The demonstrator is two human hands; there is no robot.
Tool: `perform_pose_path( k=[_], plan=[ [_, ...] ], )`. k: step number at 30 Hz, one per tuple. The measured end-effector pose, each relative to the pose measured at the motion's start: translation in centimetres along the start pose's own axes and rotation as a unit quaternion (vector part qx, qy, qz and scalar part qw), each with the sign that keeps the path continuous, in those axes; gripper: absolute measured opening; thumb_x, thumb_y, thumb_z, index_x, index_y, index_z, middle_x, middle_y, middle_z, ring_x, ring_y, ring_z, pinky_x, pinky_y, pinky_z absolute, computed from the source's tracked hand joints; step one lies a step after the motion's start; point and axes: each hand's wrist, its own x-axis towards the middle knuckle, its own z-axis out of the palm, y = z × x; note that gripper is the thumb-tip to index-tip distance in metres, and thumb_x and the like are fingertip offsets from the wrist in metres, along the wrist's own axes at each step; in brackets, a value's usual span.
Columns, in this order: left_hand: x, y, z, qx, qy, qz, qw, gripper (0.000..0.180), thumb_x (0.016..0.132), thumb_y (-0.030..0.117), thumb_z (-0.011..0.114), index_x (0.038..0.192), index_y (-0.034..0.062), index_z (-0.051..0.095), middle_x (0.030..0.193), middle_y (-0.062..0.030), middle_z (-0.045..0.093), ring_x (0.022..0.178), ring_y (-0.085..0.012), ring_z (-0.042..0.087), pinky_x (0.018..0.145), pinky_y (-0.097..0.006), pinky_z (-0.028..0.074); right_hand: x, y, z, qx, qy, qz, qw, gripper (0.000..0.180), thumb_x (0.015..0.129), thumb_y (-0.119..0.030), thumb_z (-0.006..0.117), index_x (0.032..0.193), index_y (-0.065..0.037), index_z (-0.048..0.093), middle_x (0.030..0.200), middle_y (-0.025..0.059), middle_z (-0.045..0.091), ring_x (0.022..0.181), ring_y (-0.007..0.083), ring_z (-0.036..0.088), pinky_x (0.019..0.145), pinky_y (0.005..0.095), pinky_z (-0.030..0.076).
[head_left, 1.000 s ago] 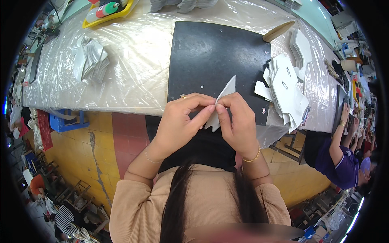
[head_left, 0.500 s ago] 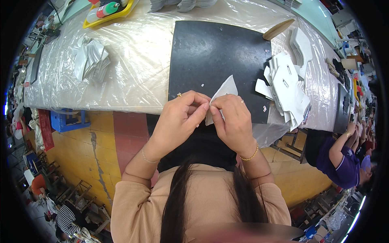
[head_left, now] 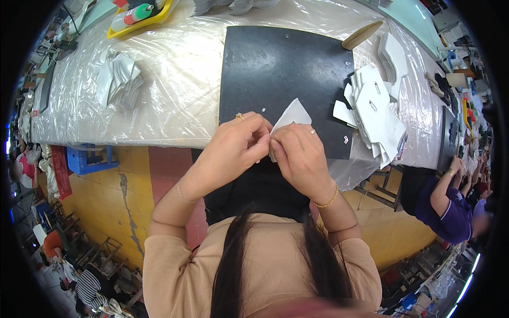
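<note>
Hands: left hand (head_left: 237, 146) and right hand (head_left: 300, 157) pinch small white cut paper-like piece (head_left: 291, 117) between fingertips.
Surface: black rectangular mat (head_left: 275, 69) on plastic-covered table (head_left: 175, 90).
Nearby: stack of white cut pieces (head_left: 374, 108).

Lower part of the white piece (head_left: 291, 116) hidden behind pinching fingers of left hand (head_left: 233, 150) and right hand (head_left: 300, 159). Yellow tray (head_left: 139, 21) cut off at top edge. Co-worker's hand (head_left: 452, 170) too small to make out.
</note>
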Motion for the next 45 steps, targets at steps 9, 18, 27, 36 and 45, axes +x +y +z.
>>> perform_pose_path(
  k=[9, 18, 27, 36, 45],
  plan=[
    [0.2, -0.7, 0.7, -0.112, 0.037, -0.01, 0.993, 0.005, 0.088, -0.004, 0.059, 0.084, -0.0065, 0.056, 0.107, -0.0071, 0.051, 0.069, -0.0052, 0.054, 0.06, -0.02, 0.048, 0.0, 0.7, 0.3, 0.056, 0.022, 0.009, 0.998, 0.016, 0.078, 0.0, 0.069, 0.088, -0.004, 0.057, 0.082, 0.0082, 0.061, 0.071, 0.0274, 0.058, 0.068, 0.0379, 0.045],
    [0.3, -1.8, 1.1, -0.197, 0.044, -0.015, 0.979, 0.007, 0.087, 0.0, 0.062, 0.084, -0.0056, 0.059, 0.11, -0.0082, 0.05, 0.079, -0.012, 0.064, 0.069, -0.024, 0.056, -0.5, 1.1, 0.1, 0.182, 0.025, 0.102, 0.978, 0.014, 0.077, 0.001, 0.068, 0.084, -0.003, 0.056, 0.078, 0.0081, 0.06, 0.07, 0.0263, 0.061, 0.066, 0.0345, 0.049],
    [0.3, -2.1, 0.5, -0.322, 0.02, -0.049, 0.945, 0.021, 0.098, 0.012, 0.054, 0.088, -0.0055, 0.06, 0.112, -0.0096, 0.051, 0.095, -0.0154, 0.063, 0.089, -0.033, 0.059, -0.4, 1.3, -0.6, 0.2, 0.0, 0.13, 0.971, 0.007, 0.087, -0.002, 0.065, 0.089, -0.001, 0.059, 0.082, 0.008, 0.062, 0.074, 0.0163, 0.058, 0.07, 0.0281, 0.047],
    [0.2, -1.0, -1.0, -0.133, -0.033, -0.064, 0.989, 0.011, 0.091, 0.003, 0.065, 0.096, -0.0063, 0.065, 0.104, -0.0061, 0.057, 0.08, -0.0075, 0.057, 0.068, -0.021, 0.05, 0.0, 0.9, 0.3, 0.127, 0.025, 0.047, 0.99, 0.014, 0.078, 0.001, 0.07, 0.086, -0.003, 0.059, 0.081, 0.0072, 0.063, 0.072, 0.0254, 0.061, 0.07, 0.0348, 0.048],
    [0.3, -0.3, -0.5, 0.023, 0.004, 0.001, 1.0, 0.007, 0.089, -0.002, 0.062, 0.087, -0.0085, 0.063, 0.096, -0.0058, 0.059, 0.071, -0.0075, 0.06, 0.06, -0.021, 0.05, 0.2, 1.0, 0.9, 0.063, 0.04, 0.0, 0.997, 0.018, 0.074, 0.003, 0.071, 0.085, -0.003, 0.059, 0.081, 0.0073, 0.062, 0.073, 0.0262, 0.061, 0.069, 0.0359, 0.048]
  ],
)
